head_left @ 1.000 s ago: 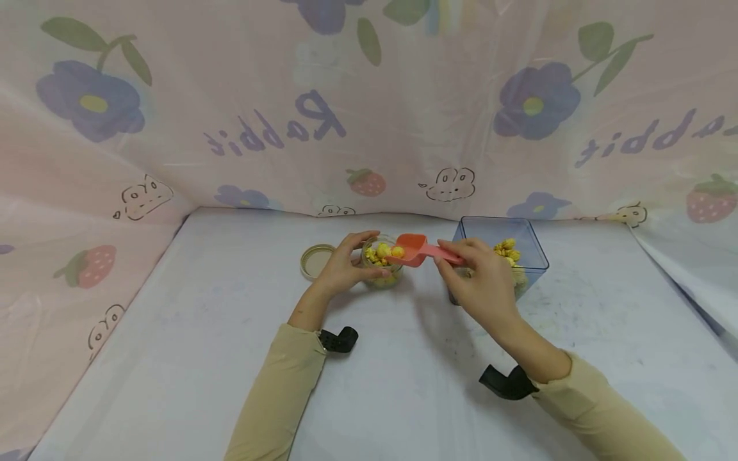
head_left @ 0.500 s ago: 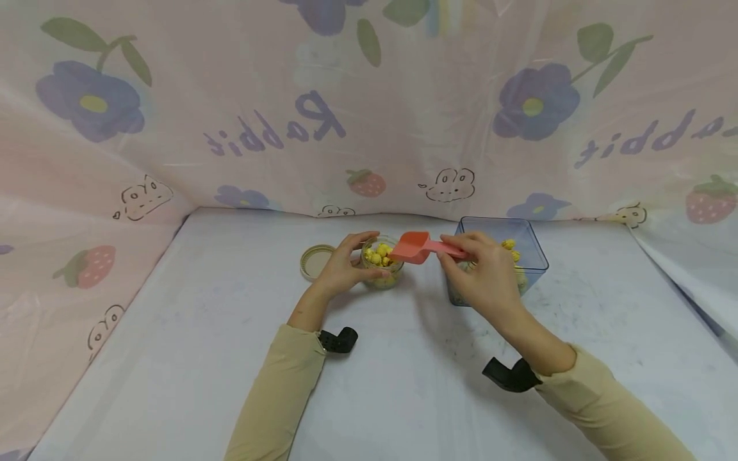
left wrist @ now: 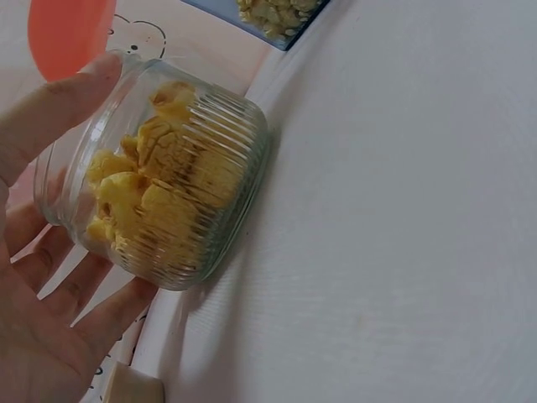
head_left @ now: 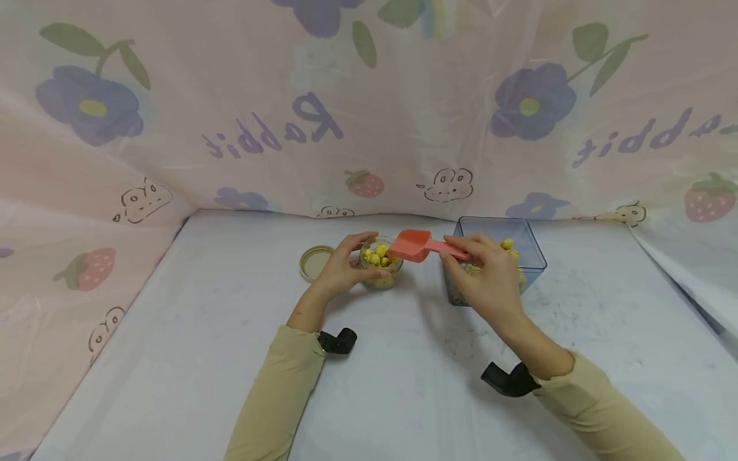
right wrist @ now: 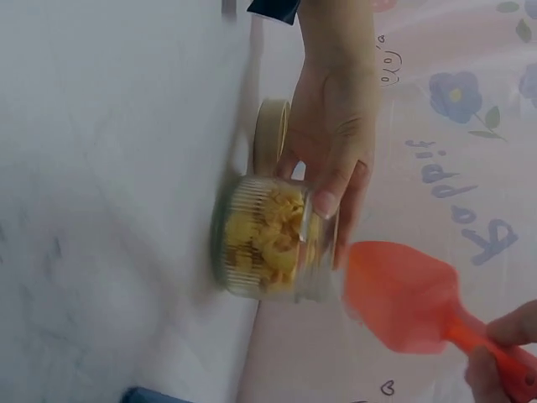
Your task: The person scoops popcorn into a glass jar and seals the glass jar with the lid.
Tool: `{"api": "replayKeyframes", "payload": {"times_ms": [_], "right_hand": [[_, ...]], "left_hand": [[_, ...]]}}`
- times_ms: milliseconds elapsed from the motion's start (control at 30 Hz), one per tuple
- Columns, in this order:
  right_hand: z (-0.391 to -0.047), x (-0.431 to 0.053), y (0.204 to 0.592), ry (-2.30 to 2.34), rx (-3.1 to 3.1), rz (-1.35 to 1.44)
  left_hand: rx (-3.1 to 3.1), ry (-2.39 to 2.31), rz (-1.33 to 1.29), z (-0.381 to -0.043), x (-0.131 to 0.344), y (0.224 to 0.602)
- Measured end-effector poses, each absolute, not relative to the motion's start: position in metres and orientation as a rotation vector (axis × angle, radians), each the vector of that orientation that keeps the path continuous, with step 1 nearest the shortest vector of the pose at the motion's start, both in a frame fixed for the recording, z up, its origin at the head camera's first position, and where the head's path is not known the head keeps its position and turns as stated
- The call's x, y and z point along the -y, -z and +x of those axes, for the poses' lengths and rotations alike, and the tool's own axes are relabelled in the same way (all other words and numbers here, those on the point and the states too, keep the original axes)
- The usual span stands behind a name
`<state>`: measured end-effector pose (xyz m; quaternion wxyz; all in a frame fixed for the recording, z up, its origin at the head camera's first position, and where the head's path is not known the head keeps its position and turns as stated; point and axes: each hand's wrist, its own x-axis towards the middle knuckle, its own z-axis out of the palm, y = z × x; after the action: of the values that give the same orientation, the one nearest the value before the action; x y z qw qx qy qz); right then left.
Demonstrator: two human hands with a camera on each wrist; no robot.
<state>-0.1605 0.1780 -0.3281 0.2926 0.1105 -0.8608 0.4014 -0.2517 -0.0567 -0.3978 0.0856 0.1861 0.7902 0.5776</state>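
Note:
A small ribbed glass jar (left wrist: 226, 126) stands on the table with yellow popcorn (head_left: 377, 255) inside. My left hand (head_left: 339, 267) holds it from the left, the thumb on one side and the fingers on the other. Between thumb and fingers, my right hand (head_left: 489, 272) pinches the handle of a coral-red scoop (head_left: 412, 246). The scoop's lip hangs just over the jar's right rim, and no popcorn shows in its bowl. Part of the handle is hidden by the right fingers.
Behind the right hand stands a clear bluish plastic bin (head_left: 533, 250) holding more popcorn (head_left: 507, 245). A round lid (right wrist: 270, 134) lies left of the jar, partly covered by the left hand. A printed curtain (head_left: 392, 128) closes off the table's back.
The scoop has risen slightly and drawn back to the right from the jar. Popcorn that was at its lip now lies in the jar. My left hand keeps its place.

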Motion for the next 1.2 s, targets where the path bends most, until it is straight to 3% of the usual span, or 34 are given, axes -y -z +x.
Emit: {"api": "replayKeyframes", "payload": {"times_ms": [267,1200], "right_hand": [[-0.158,-0.177,0.336,-1.455,2.034,0.309],[-0.15,-0.216,0.322,-1.75,1.835,0.117]], "left_hand": [[-2.368,-1.721,0.542,-0.252,0.056,0.4],[-2.513,-1.546,0.466,-0.242,0.043,0.384]]}}
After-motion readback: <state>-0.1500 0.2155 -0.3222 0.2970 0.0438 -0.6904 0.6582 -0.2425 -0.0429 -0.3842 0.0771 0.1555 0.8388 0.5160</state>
